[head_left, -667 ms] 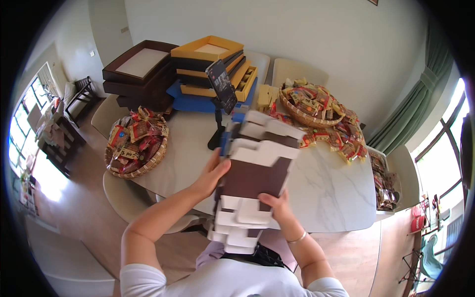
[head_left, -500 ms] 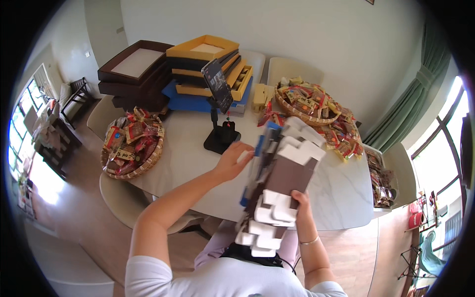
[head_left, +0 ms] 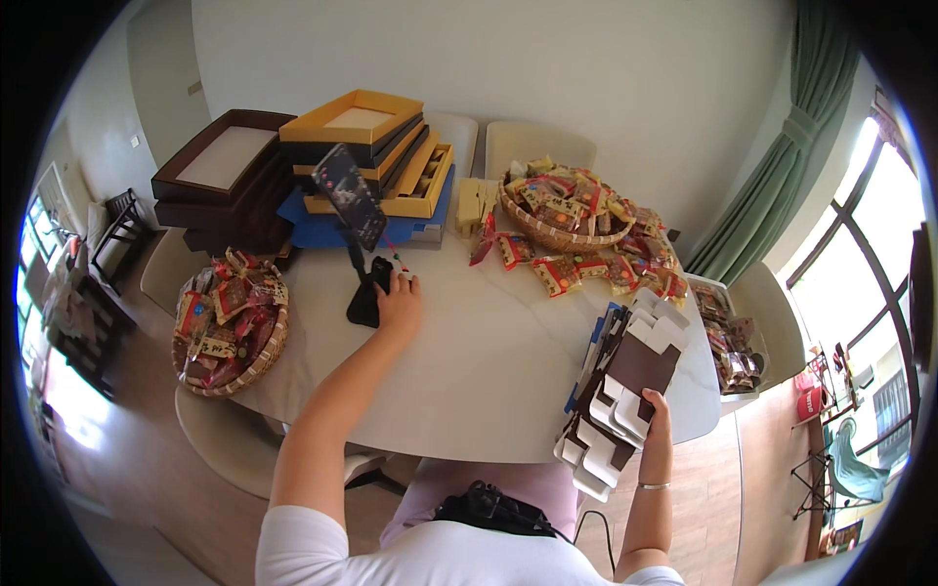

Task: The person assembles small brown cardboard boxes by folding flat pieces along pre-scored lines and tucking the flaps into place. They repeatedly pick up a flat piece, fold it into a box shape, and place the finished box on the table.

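Two bare hands were over the pale, veined desk (head_left: 459,381), set well apart. The right hand (head_left: 659,420) was grasping a bundle of flattened cartons (head_left: 640,366), brown with white flaps, its thumb lying across the upper face. That bundle was tilted at the desk's right front, its lower end jutting past the near edge; some blue showed along its left side. The left hand (head_left: 399,305) reached forward to the black stand (head_left: 362,308), its fingers bent at a dark piece above the base; whether they had closed on it I cannot tell. A phone (head_left: 350,200) leaned at the top of the stand.

To the left was a woven basket (head_left: 275,354) filled with wrapped packets (head_left: 230,298). A second basket (head_left: 565,240), also full, was at the back right, with loose packets (head_left: 557,275) strewn in front of it and to its right. Brown boxes (head_left: 220,213) were stacked at the back left, just beside a pile of yellow and black boxes (head_left: 332,129) with blue sheets (head_left: 311,225) underneath.
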The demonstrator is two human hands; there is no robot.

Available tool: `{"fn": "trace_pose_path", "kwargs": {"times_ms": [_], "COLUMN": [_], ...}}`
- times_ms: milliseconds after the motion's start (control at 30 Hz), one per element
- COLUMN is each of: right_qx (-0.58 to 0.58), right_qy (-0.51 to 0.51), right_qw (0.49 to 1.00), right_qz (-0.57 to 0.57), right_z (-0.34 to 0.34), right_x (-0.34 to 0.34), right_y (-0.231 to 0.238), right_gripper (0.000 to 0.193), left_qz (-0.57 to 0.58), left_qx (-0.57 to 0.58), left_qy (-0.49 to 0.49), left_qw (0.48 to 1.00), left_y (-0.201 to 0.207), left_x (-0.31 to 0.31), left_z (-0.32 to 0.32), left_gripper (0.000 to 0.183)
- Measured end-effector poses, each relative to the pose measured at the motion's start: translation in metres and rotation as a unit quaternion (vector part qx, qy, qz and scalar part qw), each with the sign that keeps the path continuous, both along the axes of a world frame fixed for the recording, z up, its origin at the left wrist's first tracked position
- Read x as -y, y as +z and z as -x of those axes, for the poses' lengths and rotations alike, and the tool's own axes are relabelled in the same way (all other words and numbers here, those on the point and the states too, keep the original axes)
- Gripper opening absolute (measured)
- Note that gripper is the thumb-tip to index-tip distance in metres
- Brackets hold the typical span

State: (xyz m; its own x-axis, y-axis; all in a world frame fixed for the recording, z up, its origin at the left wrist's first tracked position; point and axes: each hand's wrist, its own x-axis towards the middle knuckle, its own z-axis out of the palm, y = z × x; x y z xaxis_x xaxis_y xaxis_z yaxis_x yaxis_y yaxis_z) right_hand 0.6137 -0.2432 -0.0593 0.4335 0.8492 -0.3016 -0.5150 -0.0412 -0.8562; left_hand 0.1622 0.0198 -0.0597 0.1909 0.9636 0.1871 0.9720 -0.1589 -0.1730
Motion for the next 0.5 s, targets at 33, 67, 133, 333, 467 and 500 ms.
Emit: {"fn": "trace_pose_path", "kwargs": {"times_ms": [33, 67, 133, 333, 467, 500], "right_qx": [0.01, 0.02, 0.02, 0.045, 0.053, 0.057], "right_qy": [0.009, 0.022, 0.044, 0.082, 0.111, 0.116], "right_qw": [1.0, 1.0, 0.999, 0.995, 0.992, 0.99], "right_qz": [-0.006, -0.01, 0.003, 0.025, 0.04, 0.049], "right_z": [-0.005, -0.005, -0.003, 0.016, 0.034, 0.036], "right_x": [0.002, 0.002, 0.001, -0.013, -0.029, -0.033], "right_y": [-0.003, -0.002, -0.001, 0.014, 0.027, 0.028], "right_gripper": [0.028, 0.028, 0.034, 0.04, 0.041, 0.041], "left_qz": [0.005, 0.012, 0.028, -0.003, -0.051, -0.066], "left_qx": [0.002, 0.002, 0.001, 0.019, 0.027, 0.029], "left_qy": [0.019, 0.029, 0.05, 0.039, -0.019, -0.038], "left_qw": [1.0, 0.999, 0.998, 0.999, 0.998, 0.997], "left_y": [0.002, 0.006, 0.011, 0.016, 0.007, 0.006], "left_x": [-0.002, -0.002, 0.0, 0.013, 0.016, 0.016], "left_z": [0.007, 0.015, 0.032, 0.075, 0.103, 0.11], "left_gripper": [0.051, 0.052, 0.054, 0.053, 0.047, 0.045]}}
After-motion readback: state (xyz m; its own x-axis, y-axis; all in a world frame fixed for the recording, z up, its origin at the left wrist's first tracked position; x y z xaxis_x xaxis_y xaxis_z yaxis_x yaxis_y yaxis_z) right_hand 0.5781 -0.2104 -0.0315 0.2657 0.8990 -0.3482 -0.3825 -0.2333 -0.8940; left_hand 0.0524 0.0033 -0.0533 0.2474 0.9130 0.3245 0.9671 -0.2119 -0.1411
